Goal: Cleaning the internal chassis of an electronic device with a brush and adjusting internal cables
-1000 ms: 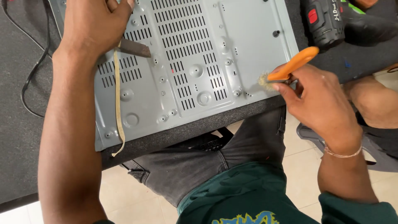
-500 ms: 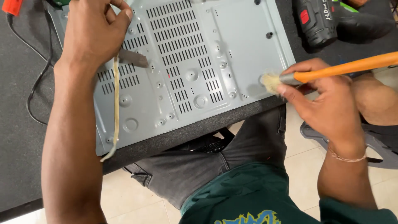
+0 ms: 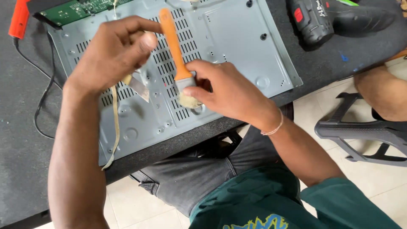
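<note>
A grey perforated metal chassis plate [image 3: 237, 46] lies on the dark table. My right hand [image 3: 231, 91] grips an orange-handled paintbrush [image 3: 174, 42] near its ferrule, and the pale bristles press on the vent slots at the plate's near edge. My left hand [image 3: 112, 53] hovers over the plate's left part with fingers curled by a small silver tab [image 3: 139, 87]. A cream flat ribbon cable [image 3: 115, 127] hangs down from under that hand; whether the hand holds it is hidden.
A green circuit board [image 3: 80, 9] sits at the plate's far left corner, beside an orange tool handle [image 3: 19, 19] with a black cord. A black cordless drill [image 3: 322, 19] lies at the far right. A dark plastic stool [image 3: 360, 131] and another person's leg [image 3: 381, 91] are right of the table.
My right hand has carried the brush from the plate's right edge to its middle, and the handle has swung from pointing right to pointing away. The view shifted slightly.
</note>
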